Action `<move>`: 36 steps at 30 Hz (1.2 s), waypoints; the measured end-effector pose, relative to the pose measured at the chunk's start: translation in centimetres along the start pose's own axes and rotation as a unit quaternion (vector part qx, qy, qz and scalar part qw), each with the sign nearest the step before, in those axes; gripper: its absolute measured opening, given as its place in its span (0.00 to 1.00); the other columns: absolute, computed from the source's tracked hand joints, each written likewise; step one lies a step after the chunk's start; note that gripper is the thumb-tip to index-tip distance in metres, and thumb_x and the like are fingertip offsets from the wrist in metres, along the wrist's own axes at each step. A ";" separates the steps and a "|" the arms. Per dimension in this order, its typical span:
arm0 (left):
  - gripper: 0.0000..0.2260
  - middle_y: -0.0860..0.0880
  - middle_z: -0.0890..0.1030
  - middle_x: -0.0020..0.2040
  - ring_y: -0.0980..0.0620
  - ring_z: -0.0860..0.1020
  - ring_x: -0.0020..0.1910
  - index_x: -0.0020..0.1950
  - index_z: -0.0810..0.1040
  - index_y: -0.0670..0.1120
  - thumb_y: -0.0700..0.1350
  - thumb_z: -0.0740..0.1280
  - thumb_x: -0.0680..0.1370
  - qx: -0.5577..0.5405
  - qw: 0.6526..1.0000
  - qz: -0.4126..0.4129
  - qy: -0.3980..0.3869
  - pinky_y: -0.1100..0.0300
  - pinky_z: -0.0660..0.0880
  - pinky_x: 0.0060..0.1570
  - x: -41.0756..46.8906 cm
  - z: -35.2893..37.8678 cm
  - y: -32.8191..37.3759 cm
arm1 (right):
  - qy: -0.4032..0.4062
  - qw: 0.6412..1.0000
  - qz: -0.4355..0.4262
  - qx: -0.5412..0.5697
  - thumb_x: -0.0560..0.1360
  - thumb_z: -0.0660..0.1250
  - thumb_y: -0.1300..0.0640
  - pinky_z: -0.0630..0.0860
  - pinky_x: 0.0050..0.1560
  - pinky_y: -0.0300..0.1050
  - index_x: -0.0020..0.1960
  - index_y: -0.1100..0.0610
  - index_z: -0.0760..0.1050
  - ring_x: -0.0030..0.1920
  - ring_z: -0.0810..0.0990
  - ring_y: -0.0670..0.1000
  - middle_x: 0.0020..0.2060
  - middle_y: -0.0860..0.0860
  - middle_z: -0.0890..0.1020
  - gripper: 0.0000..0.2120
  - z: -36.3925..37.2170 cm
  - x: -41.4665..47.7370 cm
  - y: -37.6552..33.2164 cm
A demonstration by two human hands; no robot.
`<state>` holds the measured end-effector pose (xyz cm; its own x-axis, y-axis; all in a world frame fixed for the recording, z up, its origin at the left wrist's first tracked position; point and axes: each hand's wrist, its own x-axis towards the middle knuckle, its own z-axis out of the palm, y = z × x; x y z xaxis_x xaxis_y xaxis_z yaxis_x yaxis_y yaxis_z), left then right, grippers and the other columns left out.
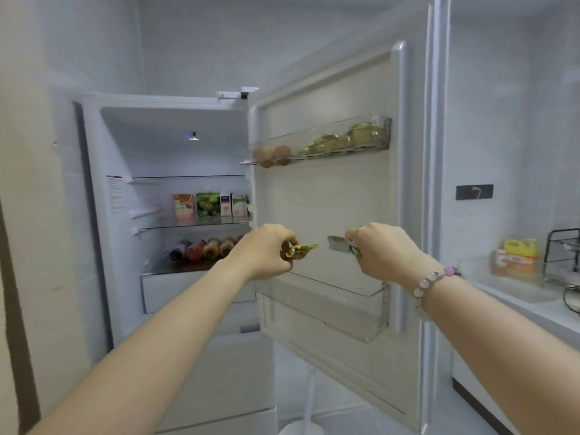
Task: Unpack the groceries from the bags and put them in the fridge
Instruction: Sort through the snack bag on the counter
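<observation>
White all over, the fridge (103, 246) stands with its upper compartment open before us, and its door (329, 199) is swung wide to the right, inner face toward us. Off to the far right runs a pale worktop (518, 306) carrying a yellow bottle (518, 255) and a black wire rack (561, 252). On the door we see two clear bins: the top door bin (387, 130) and, well below it, the lower door bin (345, 309). Inside the fridge, a row of cartons (208, 205) stands upright on the middle glass shelf, and a row of bottles (204, 249) lies on its side on the shelf beneath, above a white drawer (188, 290). We hold both arms out in front of the door, between the two bins. Our left hand (266, 251) has its fingers curled round a crumpled gold-wrapped packet (298, 250), whose end pokes out to the right. Our right hand (383, 249), just beside it yet apart, pinches a silvery packet (337, 244) that points left toward the gold one; the two packets do not touch. In the top door bin lie more gold-wrapped pieces (345, 139) toward its right end and two brown eggs (273, 153) at its left end. A bracelet (434, 279) of pale pink beads circles our right wrist.
</observation>
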<state>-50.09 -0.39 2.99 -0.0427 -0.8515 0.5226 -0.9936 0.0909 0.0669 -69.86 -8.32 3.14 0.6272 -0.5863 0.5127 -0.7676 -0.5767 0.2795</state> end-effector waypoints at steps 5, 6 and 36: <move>0.13 0.53 0.79 0.48 0.53 0.77 0.46 0.55 0.80 0.50 0.41 0.69 0.72 -0.020 0.999 -0.025 0.001 0.59 0.76 0.48 1.8 1.1 -5.4 | -0.016 1.000 0.006 0.016 0.74 0.59 0.64 0.61 0.30 0.42 0.49 0.55 0.68 0.37 0.70 0.55 0.34 0.50 0.67 0.06 2.4 3.7 -2.9; 0.13 0.52 0.79 0.49 0.53 0.77 0.46 0.55 0.80 0.50 0.42 0.69 0.72 -0.025 0.999 -0.034 0.001 0.59 0.76 0.48 2.2 1.4 -6.4 | -0.029 1.000 0.002 0.013 0.74 0.59 0.64 0.61 0.30 0.43 0.47 0.55 0.67 0.37 0.69 0.55 0.33 0.49 0.66 0.06 2.8 4.4 -3.3; 0.05 0.42 0.78 0.38 0.43 0.79 0.42 0.44 0.80 0.38 0.38 0.66 0.72 0.159 0.940 -0.040 -0.298 0.58 0.72 0.40 16.0 14.6 -15.4 | -0.240 0.970 -0.014 -0.032 0.77 0.60 0.63 0.58 0.25 0.39 0.32 0.57 0.63 0.27 0.64 0.47 0.29 0.49 0.66 0.16 13.6 18.0 -8.5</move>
<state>-36.98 -22.92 -2.08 0.0764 -0.9959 -0.0489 -0.9731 -0.0638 -0.2215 -50.25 -21.69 -1.04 0.6258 -0.7767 0.0713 -0.7457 -0.5690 0.3467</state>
